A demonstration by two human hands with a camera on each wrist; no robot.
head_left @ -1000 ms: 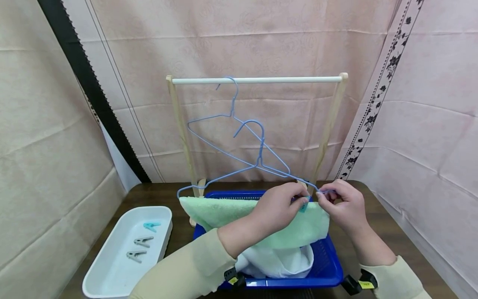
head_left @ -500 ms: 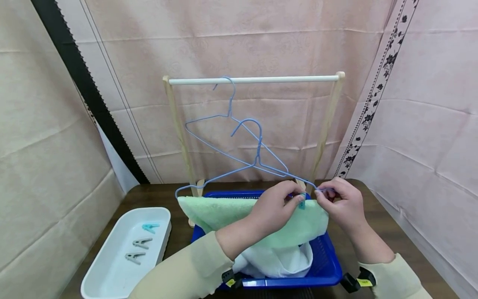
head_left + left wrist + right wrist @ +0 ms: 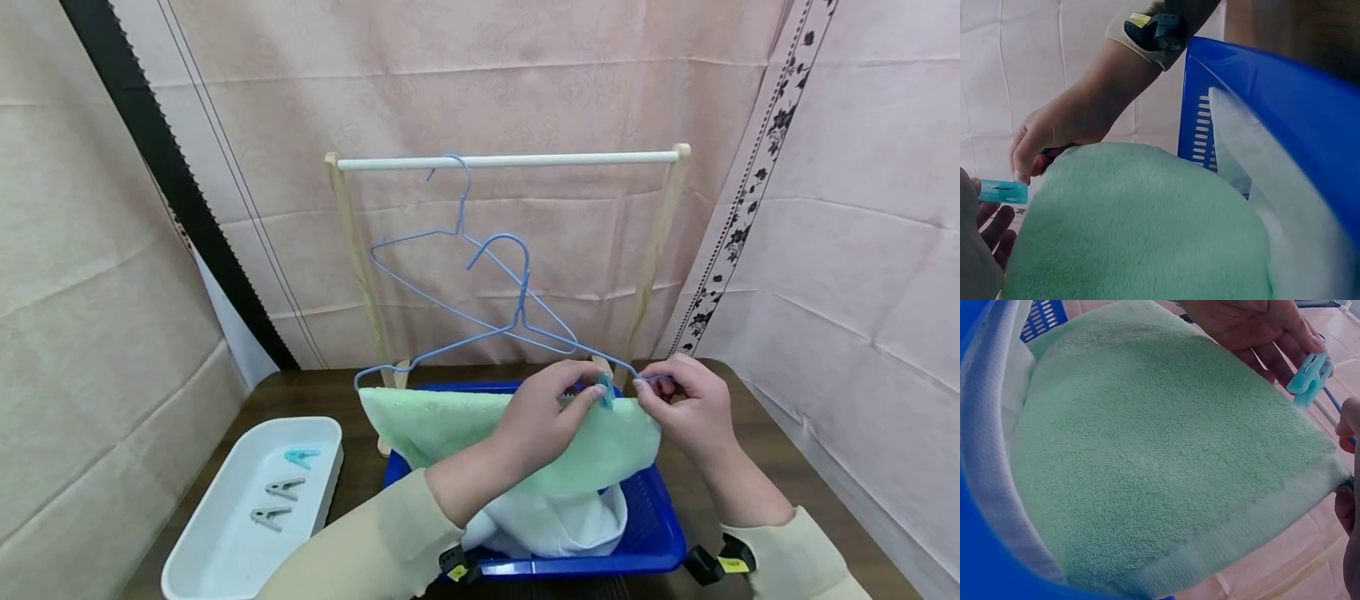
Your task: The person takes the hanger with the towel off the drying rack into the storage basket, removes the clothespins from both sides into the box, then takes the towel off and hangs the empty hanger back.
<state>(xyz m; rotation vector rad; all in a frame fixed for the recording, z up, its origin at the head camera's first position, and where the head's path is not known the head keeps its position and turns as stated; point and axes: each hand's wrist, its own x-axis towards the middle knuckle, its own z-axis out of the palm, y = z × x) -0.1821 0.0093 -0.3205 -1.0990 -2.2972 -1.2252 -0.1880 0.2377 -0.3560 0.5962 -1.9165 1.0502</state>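
A pale green towel [image 3: 442,429] hangs folded over the lower bar of a blue wire hanger [image 3: 522,287]. My left hand [image 3: 542,417] pinches a turquoise clothespin [image 3: 606,390] at the towel's top edge, right of the middle. In the right wrist view the clothespin [image 3: 1311,378] has its jaws close to that edge; whether they bite the cloth I cannot tell. At the hanger's right corner, my right hand [image 3: 692,408] grips the wire between thumb and fingers. The left wrist view shows the towel [image 3: 1141,219] spread wide, with the right hand [image 3: 1060,134] beyond it.
Below the towel stands a blue basket [image 3: 663,521] with white cloth [image 3: 558,525] inside. A white tray [image 3: 202,546] at left holds a turquoise clothespin [image 3: 302,457] and two grey ones [image 3: 270,517]. Behind, another blue hanger [image 3: 405,271] hangs on a rack's white rail [image 3: 570,158].
My left hand has raised the clothespin slightly, up to the towel's top edge. The hanger and towel have risen a little. The right hand keeps its grip on the hanger's corner.
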